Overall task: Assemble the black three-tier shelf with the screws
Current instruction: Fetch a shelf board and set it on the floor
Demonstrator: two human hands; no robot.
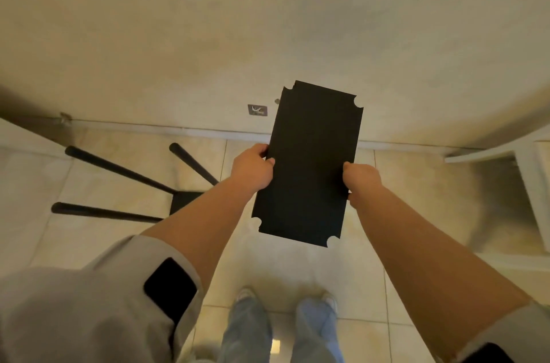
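Hands (306,173) around black shelf board (312,160) edges

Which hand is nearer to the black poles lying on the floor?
Left. The left hand grips the left edge of the black panel, just right of the poles. The right hand grips the panel's opposite edge, farther away.

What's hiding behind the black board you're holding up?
Behind the black board show beige wall, its baseboard and tiled floor. Whatever lies directly behind it is covered.
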